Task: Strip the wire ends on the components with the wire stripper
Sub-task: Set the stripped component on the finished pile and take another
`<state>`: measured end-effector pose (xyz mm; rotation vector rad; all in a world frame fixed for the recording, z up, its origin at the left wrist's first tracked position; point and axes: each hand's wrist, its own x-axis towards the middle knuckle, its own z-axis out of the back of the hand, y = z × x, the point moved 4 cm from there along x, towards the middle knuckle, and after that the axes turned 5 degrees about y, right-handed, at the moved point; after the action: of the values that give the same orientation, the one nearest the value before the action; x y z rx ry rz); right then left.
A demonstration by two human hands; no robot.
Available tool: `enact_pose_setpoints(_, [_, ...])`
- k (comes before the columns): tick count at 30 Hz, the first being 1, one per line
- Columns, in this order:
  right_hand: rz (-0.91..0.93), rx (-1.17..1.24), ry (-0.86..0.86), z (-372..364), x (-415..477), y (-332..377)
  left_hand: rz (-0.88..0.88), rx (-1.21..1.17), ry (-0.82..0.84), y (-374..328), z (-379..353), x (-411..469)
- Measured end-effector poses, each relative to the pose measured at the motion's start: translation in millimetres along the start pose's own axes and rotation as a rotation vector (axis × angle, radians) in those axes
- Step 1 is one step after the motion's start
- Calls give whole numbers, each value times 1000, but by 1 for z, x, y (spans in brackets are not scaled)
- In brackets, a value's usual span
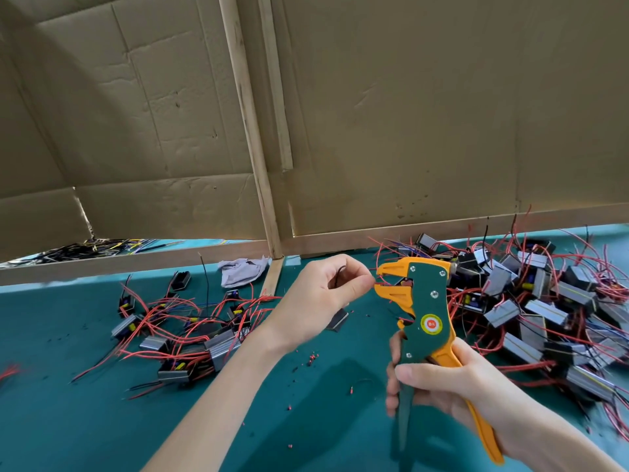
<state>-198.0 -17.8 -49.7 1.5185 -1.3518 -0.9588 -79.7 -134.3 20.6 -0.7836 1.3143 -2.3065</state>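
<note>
Hands point(320, 294) pinch wire point(377, 284); grip stripper point(422, 321).

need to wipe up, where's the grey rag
Head view: the grey rag lies on the teal mat, just left of the wooden post, beyond the left hand.

Hands: 2, i.e. L hand point(323, 294) + R hand point(452, 379). Wire stripper point(422, 311): 1. Red wire end point(378, 284) at its mouth: 1.

Components w/ wires, 3 lots:
- L group point(190, 335): approx 10, tangled, so not exact.
- Lone component point(337, 320) below L hand: 1.
- R pile point(544, 301): 20+, too overlapped to count.

Grey rag point(241, 270): 1. Cardboard panels: 2, i.e. L panel point(119, 97) + R panel point(442, 97). Upright wood strips point(248, 131): 2. Horiz wood rails point(136, 264): 2. Black/yellow wire bundle point(85, 248): 1. Red insulation bits point(311, 357): many, too small to count. Green table point(68, 420): 1.
</note>
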Motion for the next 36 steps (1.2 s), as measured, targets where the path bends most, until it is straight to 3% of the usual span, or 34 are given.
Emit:
enact_pose_setpoints(8, [35,-59,-22,-8,-5,5,-8,5,67,-4,2,-2])
enact_pose_setpoints(14, [24,-68,-202,0,-3,-6,21,-197,152,9,-8,-5])
enact_pose_setpoints(17, [11,-50,-149,4,2,-6,47,-295,142,20,-13,-2])
enact_pose_setpoints(21, [23,20,-199,13,11,-4,43,28,48,43,-9,5])
enact_pose_setpoints(25, [-8,99,-238,21,11,-6,152,356,70,79,-16,0])
enact_pose_setpoints(32, [-32,143,-262,24,12,-7,183,357,75,101,-19,-6])
enact_pose_setpoints(36, [-38,147,-252,21,11,-6,82,579,7,102,-21,-4])
